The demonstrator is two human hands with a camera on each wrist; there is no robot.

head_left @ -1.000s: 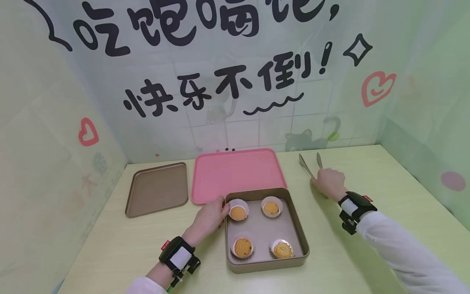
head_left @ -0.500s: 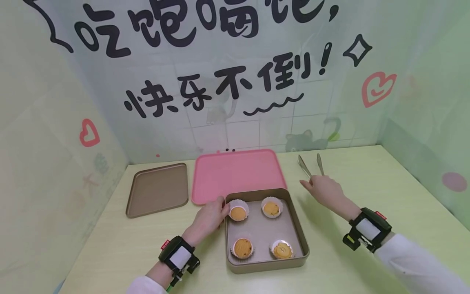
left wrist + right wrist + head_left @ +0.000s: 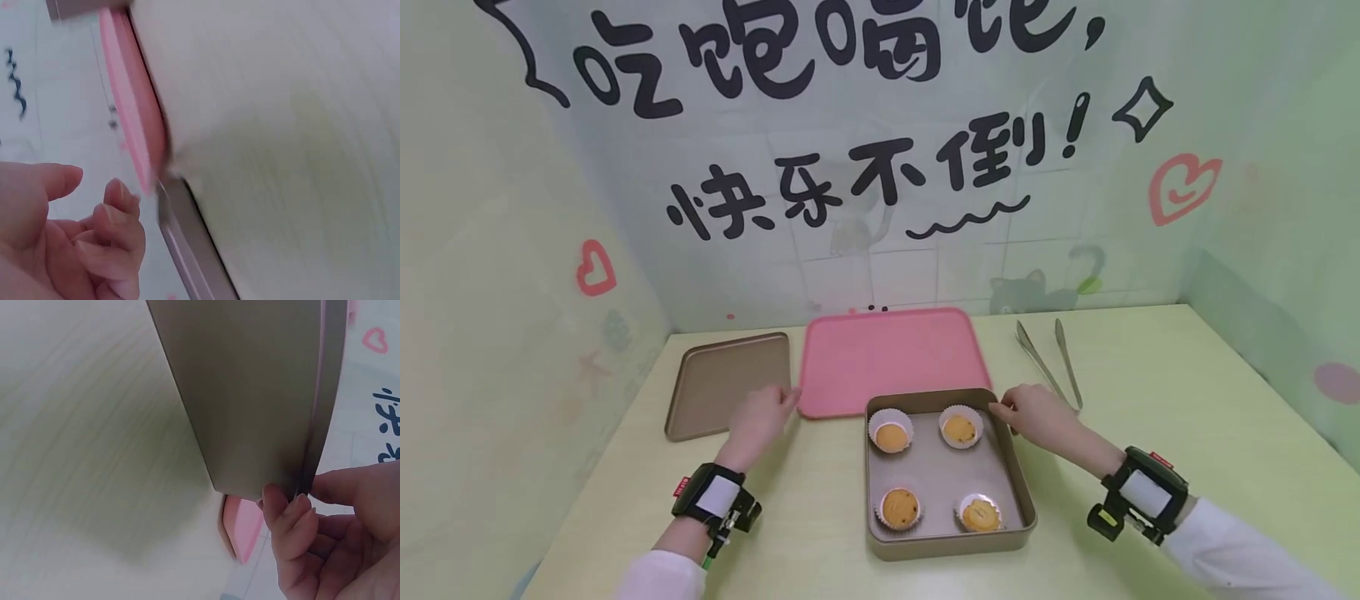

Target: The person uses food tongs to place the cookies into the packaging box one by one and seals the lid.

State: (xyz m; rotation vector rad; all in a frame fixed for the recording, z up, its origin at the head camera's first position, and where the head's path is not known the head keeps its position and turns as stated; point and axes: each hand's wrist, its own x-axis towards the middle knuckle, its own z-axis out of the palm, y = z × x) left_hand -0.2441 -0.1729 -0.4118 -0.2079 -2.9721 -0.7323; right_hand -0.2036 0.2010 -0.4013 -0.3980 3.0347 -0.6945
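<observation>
A deep brown square baking pan (image 3: 951, 546) stands on the table, with several small round baked treats in white paper cups inside, one of them the near-left treat (image 3: 900, 508). My right hand (image 3: 1037, 414) pinches the pan's far right corner; in the right wrist view its thumb lies at the rim and its fingers (image 3: 290, 528) on the outer wall. My left hand (image 3: 760, 423) is left of the pan, in front of the flat brown tray (image 3: 730, 379). Its fingers (image 3: 112, 219) are loosely curled, apart from the thumb, and hold nothing.
Behind the pan lies a pink tray (image 3: 891, 354), partly hidden by the pan's far edge. Metal tongs (image 3: 1070, 367) lie spread beyond my right hand. Printed cloth walls (image 3: 925, 275) border the table (image 3: 1180, 392) at the back and both sides.
My right hand has let go of the tongs and come left and nearer to the pan's corner. My left hand has left the pan's left rim and moved left.
</observation>
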